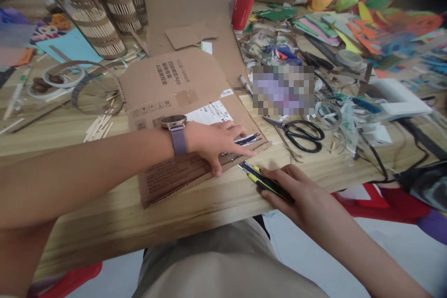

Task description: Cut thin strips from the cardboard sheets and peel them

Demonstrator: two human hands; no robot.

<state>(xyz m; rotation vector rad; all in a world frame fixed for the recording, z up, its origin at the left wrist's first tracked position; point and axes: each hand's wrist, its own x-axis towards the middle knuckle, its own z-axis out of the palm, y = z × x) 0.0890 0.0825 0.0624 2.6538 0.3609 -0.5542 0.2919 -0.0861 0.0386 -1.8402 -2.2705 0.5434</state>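
A printed piece of brown cardboard [153, 98] lies on the wooden table [195, 205], its cut front edge close to the table's near side. My left hand [214, 142] rests on its right part with fingers spread, partly over a white shipping label [206, 114]. In my right hand [286, 191] is a black and yellow utility knife [267, 181]. Its blade points up and left, beside the cardboard's front edge near my left thumb; whether the tip touches the board I cannot tell.
Black-handled scissors [303, 135] lie right of the cardboard. Behind stands a red cup [244, 4]. Thin wooden sticks [99, 125], tape rolls [64, 77] and slatted bamboo-like cylinders [96, 23] are on the left. Coloured paper [324, 28] and scraps crowd the right.
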